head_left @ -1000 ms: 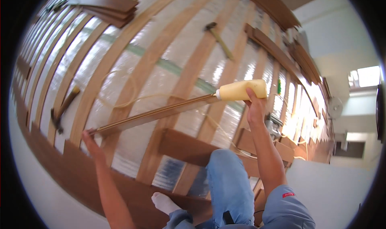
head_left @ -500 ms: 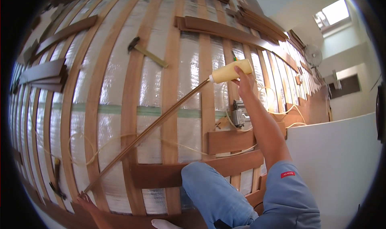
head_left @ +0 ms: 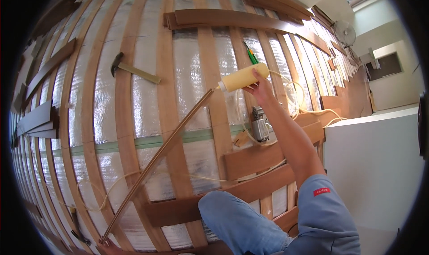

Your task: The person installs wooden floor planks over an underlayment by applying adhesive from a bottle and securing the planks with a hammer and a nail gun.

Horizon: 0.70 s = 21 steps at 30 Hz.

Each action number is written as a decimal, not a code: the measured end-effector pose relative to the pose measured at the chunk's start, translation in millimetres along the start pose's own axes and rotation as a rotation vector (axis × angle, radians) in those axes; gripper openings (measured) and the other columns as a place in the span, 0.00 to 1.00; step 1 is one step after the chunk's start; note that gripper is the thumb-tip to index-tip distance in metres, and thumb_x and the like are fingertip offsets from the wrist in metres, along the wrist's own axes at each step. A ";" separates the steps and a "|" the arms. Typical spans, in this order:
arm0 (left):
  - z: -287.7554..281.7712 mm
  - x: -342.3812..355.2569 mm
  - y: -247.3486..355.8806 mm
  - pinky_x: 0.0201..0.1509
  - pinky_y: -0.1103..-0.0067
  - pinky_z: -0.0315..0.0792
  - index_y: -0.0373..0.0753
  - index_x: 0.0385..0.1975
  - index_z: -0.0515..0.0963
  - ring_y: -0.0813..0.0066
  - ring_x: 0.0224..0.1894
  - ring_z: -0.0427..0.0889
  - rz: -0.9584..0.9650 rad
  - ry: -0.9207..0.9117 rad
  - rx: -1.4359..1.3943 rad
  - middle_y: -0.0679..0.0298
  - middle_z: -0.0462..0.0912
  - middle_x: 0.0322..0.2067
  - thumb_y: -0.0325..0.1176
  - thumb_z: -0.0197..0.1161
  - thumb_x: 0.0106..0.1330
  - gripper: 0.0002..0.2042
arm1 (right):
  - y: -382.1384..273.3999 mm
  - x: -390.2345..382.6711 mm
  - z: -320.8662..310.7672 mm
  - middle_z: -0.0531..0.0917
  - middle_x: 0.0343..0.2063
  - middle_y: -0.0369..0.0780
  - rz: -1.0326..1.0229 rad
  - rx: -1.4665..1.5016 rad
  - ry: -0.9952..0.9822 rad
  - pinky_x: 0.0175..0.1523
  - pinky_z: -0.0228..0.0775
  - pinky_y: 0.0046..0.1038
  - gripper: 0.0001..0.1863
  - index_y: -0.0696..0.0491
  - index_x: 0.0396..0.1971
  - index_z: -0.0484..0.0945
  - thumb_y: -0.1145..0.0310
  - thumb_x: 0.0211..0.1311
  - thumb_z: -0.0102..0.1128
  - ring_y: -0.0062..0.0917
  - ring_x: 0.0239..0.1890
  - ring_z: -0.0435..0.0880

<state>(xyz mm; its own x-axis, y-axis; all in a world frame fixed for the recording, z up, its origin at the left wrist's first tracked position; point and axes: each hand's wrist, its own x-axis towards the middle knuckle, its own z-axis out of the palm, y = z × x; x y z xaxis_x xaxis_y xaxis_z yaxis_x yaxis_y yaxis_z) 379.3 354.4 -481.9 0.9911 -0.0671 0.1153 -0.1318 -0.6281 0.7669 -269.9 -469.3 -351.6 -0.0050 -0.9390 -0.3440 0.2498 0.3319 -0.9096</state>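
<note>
A long, narrow wooden floorboard (head_left: 166, 148), seen edge-on, slants across the joists from lower left to upper middle. Its near end is in my left hand (head_left: 108, 246), fingers closed on it and partly cut off by the lower edge. My right hand (head_left: 260, 88) is wrapped round a pale yellow squeeze bottle (head_left: 243, 78), tipped with its white nozzle pointing left. The nozzle tip is at the board's far end; whether it touches cannot be made out.
Wooden joists (head_left: 127, 116) run over silvery foil. On them lie a hammer (head_left: 138, 73), another hammer-like tool (head_left: 77, 228), a green-handled tool (head_left: 251, 53), a nail gun (head_left: 260, 126) with a pale hose (head_left: 300, 94), and stacked boards (head_left: 228, 19). A white surface (head_left: 371, 161) stands at right.
The view has shifted, so the hammer and board stacks appear farther left. The bottle and the board's far end appear farther left too, with the nozzle still at that end.
</note>
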 end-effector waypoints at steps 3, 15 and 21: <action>1.5 1.0 4.0 0.37 0.65 0.78 0.35 0.40 0.82 0.58 0.34 0.83 0.073 0.064 0.057 0.52 0.84 0.33 0.45 0.79 0.59 0.20 | 13.4 11.6 2.2 0.79 0.55 0.43 0.087 0.039 -0.029 0.59 0.83 0.47 0.29 0.54 0.60 0.73 0.50 0.69 0.68 0.37 0.57 0.81; -17.4 6.2 26.4 0.60 0.70 0.79 0.31 0.58 0.71 0.64 0.51 0.80 -0.434 -0.171 -0.722 0.55 0.79 0.48 0.43 0.52 0.82 0.20 | 83.5 45.3 -0.9 0.83 0.52 0.45 0.211 0.030 0.182 0.48 0.88 0.41 0.29 0.55 0.60 0.74 0.55 0.66 0.72 0.37 0.50 0.87; 0.5 2.6 34.6 0.61 0.66 0.78 0.35 0.58 0.70 0.64 0.56 0.77 -0.497 0.033 -0.570 0.55 0.76 0.50 0.42 0.56 0.77 0.19 | 120.4 67.4 -53.8 0.79 0.54 0.47 0.101 0.008 0.033 0.52 0.87 0.52 0.36 0.54 0.62 0.72 0.55 0.59 0.78 0.44 0.54 0.84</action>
<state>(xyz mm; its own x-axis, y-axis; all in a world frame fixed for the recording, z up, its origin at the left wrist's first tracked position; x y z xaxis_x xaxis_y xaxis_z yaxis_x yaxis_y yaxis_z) 377.3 332.1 -455.4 0.9367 0.1480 -0.3174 0.3312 -0.0799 0.9402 -292.2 -487.8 -496.9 -0.0110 -0.8974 -0.4411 0.2582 0.4236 -0.8683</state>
